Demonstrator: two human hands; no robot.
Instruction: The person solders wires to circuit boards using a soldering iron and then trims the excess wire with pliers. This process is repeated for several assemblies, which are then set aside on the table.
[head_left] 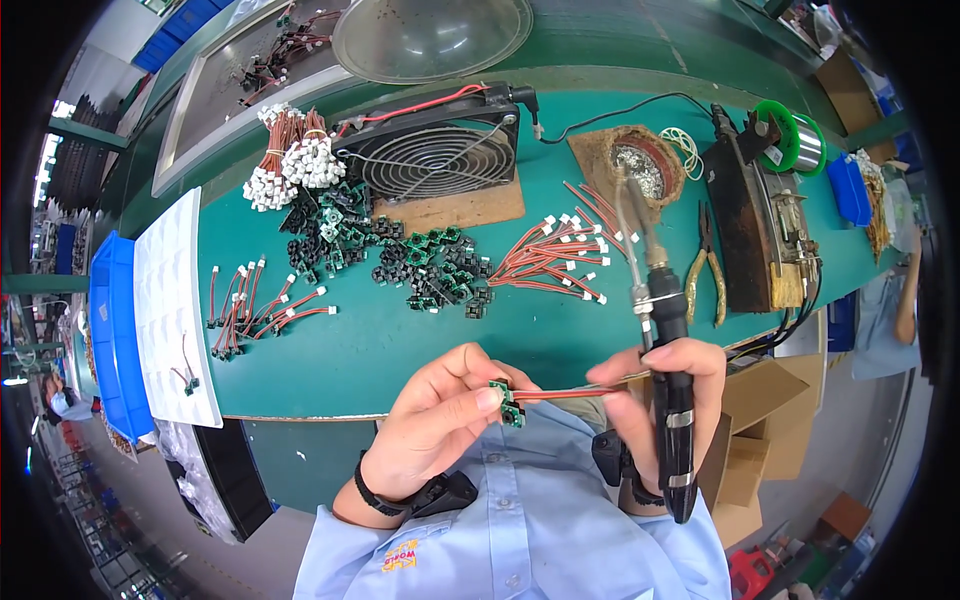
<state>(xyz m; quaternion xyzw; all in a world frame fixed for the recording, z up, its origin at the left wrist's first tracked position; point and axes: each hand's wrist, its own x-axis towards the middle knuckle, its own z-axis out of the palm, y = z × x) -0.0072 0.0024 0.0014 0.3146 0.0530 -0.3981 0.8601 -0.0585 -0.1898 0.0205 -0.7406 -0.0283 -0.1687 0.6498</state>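
Observation:
My left hand (425,415) pinches a small green circuit board (511,408) between thumb and fingers, just past the table's near edge. Red and white wires (565,394) run from the board to my right hand (705,365), whose fingertips are at their other end. That same hand grips a black soldering iron (673,390) upright, its tip pointing away from me, with a thin metal tube fixed alongside. Beyond my hands lie a heap of small green and black boards (430,268) and a fan of loose red-and-white leads (550,262) with white connectors. Wired boards (240,320) rest at the left.
A black fan (435,155) stands at the back beside bundled leads (295,165). On the right are a solder-splashed bowl (645,172), pliers (705,265), a dark box-shaped unit (745,220) and a green solder spool (795,140). A white tray (165,300) and blue bin (112,340) flank the left.

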